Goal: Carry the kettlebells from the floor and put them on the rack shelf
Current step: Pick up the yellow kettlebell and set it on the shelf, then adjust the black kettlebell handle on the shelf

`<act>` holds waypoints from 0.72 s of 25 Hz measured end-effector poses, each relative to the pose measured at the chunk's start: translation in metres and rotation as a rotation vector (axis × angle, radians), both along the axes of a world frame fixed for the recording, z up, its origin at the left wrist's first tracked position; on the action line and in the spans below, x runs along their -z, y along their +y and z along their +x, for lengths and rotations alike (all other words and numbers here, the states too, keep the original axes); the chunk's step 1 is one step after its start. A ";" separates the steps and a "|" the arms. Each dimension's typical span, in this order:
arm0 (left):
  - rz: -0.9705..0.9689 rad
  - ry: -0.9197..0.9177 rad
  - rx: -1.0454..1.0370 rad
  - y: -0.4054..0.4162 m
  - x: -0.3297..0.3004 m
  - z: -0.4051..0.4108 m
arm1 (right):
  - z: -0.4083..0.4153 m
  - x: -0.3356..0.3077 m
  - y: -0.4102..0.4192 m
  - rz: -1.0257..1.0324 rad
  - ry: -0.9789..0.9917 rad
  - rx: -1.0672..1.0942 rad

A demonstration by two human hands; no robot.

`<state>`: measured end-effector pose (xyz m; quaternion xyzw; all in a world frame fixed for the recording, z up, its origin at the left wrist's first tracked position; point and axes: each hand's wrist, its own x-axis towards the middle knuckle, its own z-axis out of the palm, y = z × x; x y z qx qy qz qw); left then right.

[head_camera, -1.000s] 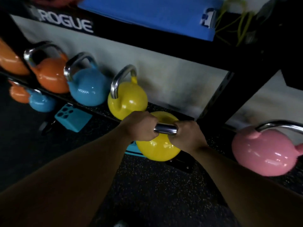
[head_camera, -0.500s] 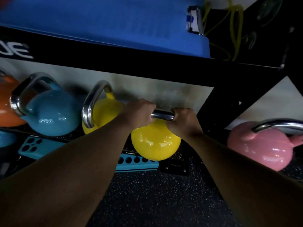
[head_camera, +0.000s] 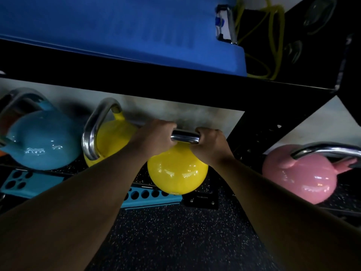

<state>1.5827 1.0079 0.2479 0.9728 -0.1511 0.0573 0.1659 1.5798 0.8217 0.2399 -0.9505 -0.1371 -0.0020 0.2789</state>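
I hold a yellow kettlebell (head_camera: 176, 173) by its chrome handle, my left hand (head_camera: 154, 136) and my right hand (head_camera: 212, 145) both shut around the bar. The bell hangs at the front edge of the low rack shelf (head_camera: 256, 145); whether it touches the shelf is unclear. A second yellow kettlebell (head_camera: 113, 137) stands on the shelf just to its left, partly hidden by my left forearm. Further left sits a blue kettlebell (head_camera: 41, 141). A pink kettlebell (head_camera: 300, 173) rests on the shelf section to the right.
A black rack beam (head_camera: 175, 89) runs overhead, with a blue mat (head_camera: 127, 26) and yellow bands (head_camera: 273, 36) on the upper shelf. A black upright (head_camera: 259, 124) stands between the yellow and pink bells. Teal perforated blocks (head_camera: 150, 196) lie below the shelf on speckled rubber floor (head_camera: 185, 241).
The yellow kettlebell has risen and moved toward the shelf, ending beside the other yellow bell. My view has shifted closer and to the right, so the orange bells have left the frame.
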 end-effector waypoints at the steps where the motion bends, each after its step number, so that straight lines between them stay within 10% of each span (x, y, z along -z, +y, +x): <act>1: -0.028 0.020 -0.004 -0.001 -0.001 -0.001 | 0.000 0.000 0.000 0.006 0.007 0.000; 10: 0.284 -0.275 0.135 -0.047 -0.020 -0.055 | -0.059 -0.014 -0.080 0.085 0.057 -0.077; 18: 0.312 -0.085 0.321 -0.224 -0.048 -0.093 | -0.119 -0.048 -0.265 -0.056 0.005 -0.008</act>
